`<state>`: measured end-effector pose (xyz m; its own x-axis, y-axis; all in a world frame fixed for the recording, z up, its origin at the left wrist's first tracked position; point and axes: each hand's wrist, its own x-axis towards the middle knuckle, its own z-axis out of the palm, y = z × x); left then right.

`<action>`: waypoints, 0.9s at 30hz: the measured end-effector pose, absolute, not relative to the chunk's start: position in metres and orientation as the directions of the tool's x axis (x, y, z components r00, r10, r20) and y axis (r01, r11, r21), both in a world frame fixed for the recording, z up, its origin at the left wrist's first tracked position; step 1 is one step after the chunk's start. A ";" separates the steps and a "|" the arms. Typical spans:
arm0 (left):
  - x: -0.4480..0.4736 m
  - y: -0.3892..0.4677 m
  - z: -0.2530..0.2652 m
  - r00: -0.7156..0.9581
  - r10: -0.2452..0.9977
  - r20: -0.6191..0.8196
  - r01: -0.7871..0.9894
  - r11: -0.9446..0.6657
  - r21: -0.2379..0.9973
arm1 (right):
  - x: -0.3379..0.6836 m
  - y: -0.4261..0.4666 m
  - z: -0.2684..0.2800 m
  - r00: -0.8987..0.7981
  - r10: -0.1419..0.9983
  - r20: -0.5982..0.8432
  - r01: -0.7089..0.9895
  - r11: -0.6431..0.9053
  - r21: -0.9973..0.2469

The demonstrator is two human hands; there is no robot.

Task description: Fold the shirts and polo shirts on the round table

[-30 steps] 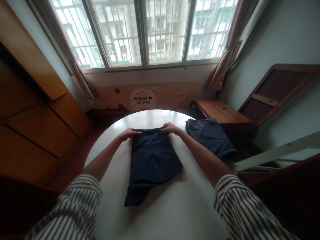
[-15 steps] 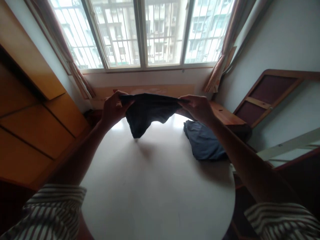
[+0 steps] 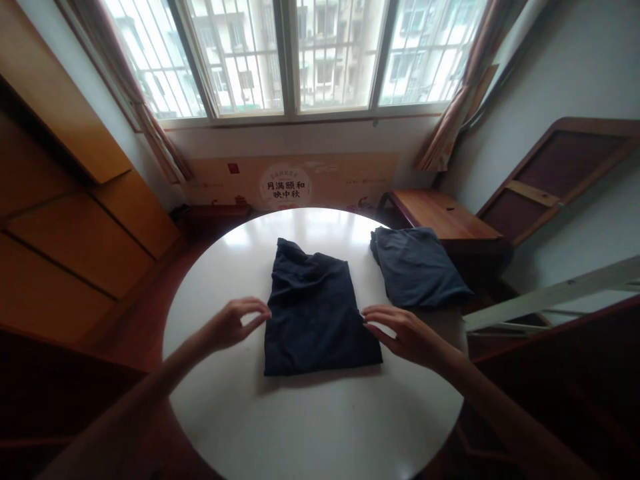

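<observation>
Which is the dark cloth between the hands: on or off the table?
On: the dark cloth rests on the table, shadow hugging its near edge.

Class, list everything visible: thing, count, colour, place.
Cloth: one, navy, table's middle
Folded bundle: one, dark greyish, table's right
Table: one, white, centre
Window: one, pale, far wall
Curtains: two, pinkish, flanking window
Banner: one, beige, below window
Cabinet: one, orange, left
Wooden side table: one, brown, beyond bundle
Framed panel: one, brown, right
Beam: one, pale, right
Floor: one, reddish, below table
Forearms: two, bare, lower corners
Left hand: one, bare, at cloth's left edge
Right hand: one, bare, at cloth's right edge
</observation>
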<state>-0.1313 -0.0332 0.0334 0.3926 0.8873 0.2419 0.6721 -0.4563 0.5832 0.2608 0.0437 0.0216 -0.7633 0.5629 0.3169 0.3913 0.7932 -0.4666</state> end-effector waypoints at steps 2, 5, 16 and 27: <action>-0.132 0.004 0.031 0.173 0.943 0.284 0.702 -0.320 0.636 | 0.232 0.063 0.028 -0.713 0.618 0.331 0.441 0.762 -0.473; -0.131 0.066 0.022 -0.048 0.966 0.252 0.684 -0.152 0.714 | 0.187 0.093 0.033 -0.652 0.692 0.310 0.540 0.711 -0.451; -0.141 0.152 -0.021 -0.322 0.928 0.189 0.732 0.117 0.672 | 0.136 0.148 -0.018 -0.492 0.850 0.186 0.779 0.526 -0.341; -0.142 0.174 -0.013 0.005 0.947 0.323 0.823 -0.187 0.536 | 0.125 0.074 0.013 -0.892 0.420 0.166 0.340 0.866 -0.366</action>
